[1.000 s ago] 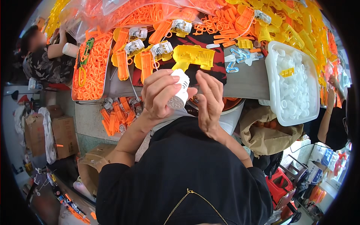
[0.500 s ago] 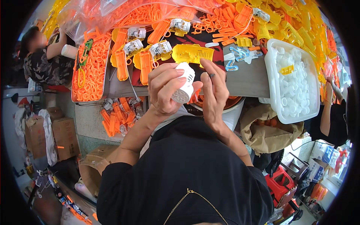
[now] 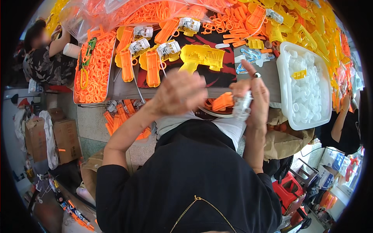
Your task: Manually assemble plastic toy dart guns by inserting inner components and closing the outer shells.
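Right grip [image 3: 259, 99]: fingers closed on an orange-and-white mechanism [image 3: 242, 105]; one piece, its orange end apparently pointing toward the left grip.
Left grip [image 3: 178, 95]: blurred; from here I cannot tell whether it holds anything.
Work in hand: I judge it midway; the mechanism is held in the air, apart from any shell.
Bare toy-gun half shell [image 3: 204, 55]: one, yellow, just beyond the left grip on the dark cloth [image 3: 215, 80]; I see no mechanism in it, so I count it as unfilled.
Filled shells [image 3: 150, 70]: four, beyond and left of the left grip, on the counter [image 3: 124, 92]; white housings and orange parts sit in them, so I judge that stage done there.
Stickers [image 3: 254, 54]: blue and white, several, just beyond the right grip; overlapped, so I have no exact count.
White tub [image 3: 309, 125]: one, right of the right grip, with many white caps [image 3: 305, 97] and one yellow piece [image 3: 298, 74].
Metal tray [image 3: 111, 73]: one, far left of the left grip, heaped with uncountable orange rings [image 3: 99, 77], one green-handled cutter [image 3: 90, 48] on top.
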Demonstrator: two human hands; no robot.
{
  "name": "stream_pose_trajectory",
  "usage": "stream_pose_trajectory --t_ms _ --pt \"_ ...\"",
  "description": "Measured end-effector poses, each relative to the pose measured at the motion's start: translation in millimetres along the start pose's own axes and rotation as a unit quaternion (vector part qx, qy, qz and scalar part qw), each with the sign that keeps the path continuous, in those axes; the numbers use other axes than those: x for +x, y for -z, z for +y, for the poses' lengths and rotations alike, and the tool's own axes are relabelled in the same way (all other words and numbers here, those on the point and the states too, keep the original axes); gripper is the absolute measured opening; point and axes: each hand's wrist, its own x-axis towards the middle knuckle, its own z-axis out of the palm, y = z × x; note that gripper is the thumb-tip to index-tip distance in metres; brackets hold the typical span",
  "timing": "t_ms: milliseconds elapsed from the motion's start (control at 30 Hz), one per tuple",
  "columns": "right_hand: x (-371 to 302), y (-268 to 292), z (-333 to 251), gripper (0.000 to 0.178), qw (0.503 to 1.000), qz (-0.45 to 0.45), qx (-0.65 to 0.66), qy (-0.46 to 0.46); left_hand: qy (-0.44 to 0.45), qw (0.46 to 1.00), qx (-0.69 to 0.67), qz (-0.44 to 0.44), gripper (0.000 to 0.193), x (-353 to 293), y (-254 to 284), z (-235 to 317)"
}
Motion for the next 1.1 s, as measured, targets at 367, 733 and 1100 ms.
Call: stream_pose_trajectory --t_ms 367,733,1100 --pt "70.9 25.2 -86.0 0.018 0.906 -0.138 -0.381 -0.125 0.243 0.918 0.174 -0.261 0.04 19.4 -45.3 -82.0" --pt "77.6 40.8 40.1 0.021 0.916 -0.098 -0.383 -0.07 0.537 0.788 -0.299 0.031 0.033 7.3 -93.0 -40.6" --pt "74.7 35.4 37.7 0.018 0.872 -0.081 -0.482 0.032 0.481 0.848 -0.221 -0.029 0.028 29.2 -82.1 -34.3"
